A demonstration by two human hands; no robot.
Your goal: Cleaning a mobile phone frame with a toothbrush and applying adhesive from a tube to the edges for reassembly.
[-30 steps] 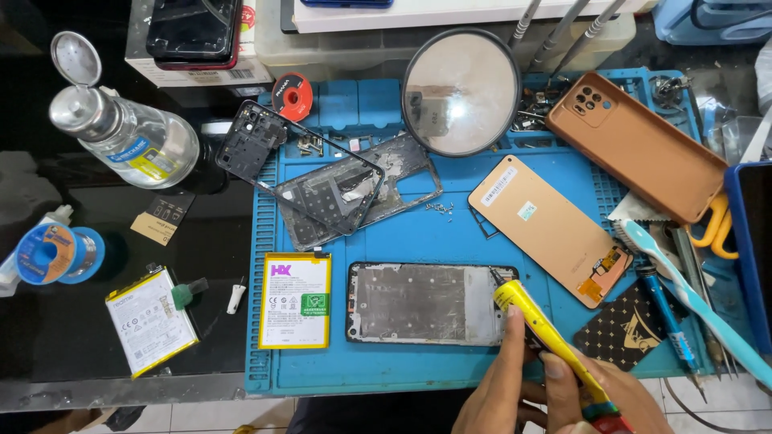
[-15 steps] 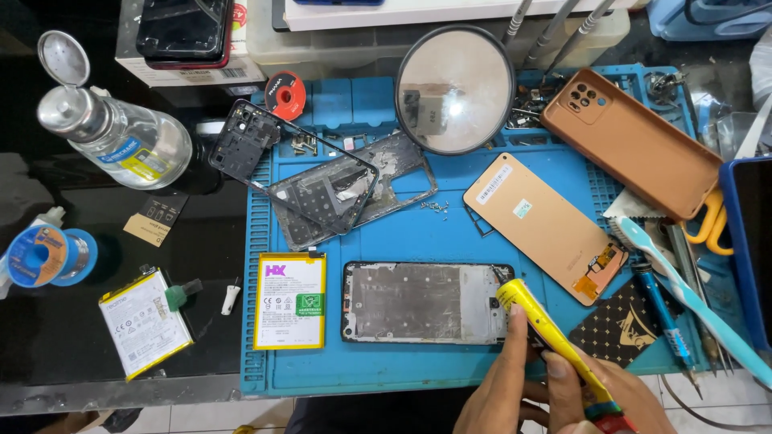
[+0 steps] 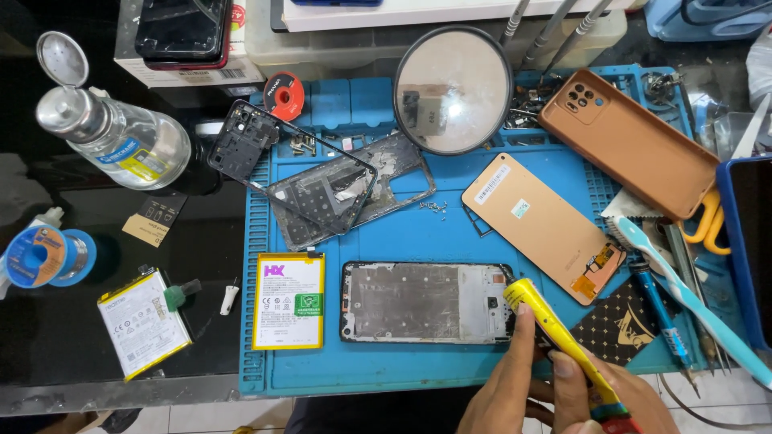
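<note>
An opened phone frame [image 3: 418,301] lies flat, bare metal side up, near the front of the blue work mat [image 3: 434,233]. A yellow glue tube [image 3: 555,329] points up-left, its tip at the frame's right edge. My right hand [image 3: 619,394] grips the tube's rear part near its red end. My left hand [image 3: 503,386] sits beside it, one finger pressed against the tube just behind the tip. A yellow-edged battery [image 3: 289,300] lies left of the frame.
On the mat lie a black back frame [image 3: 314,185], a round mirror [image 3: 453,88], a tan panel [image 3: 539,221], a brown case [image 3: 627,141], loose screws [image 3: 434,206], a toothbrush [image 3: 683,297] and a blue screwdriver [image 3: 659,309]. Left on the black table: a bottle [image 3: 121,141], a solder spool [image 3: 44,255], another battery [image 3: 143,323].
The view has shifted slightly. The tube's tip stays at the phone frame's right edge, and both hands keep their hold.
</note>
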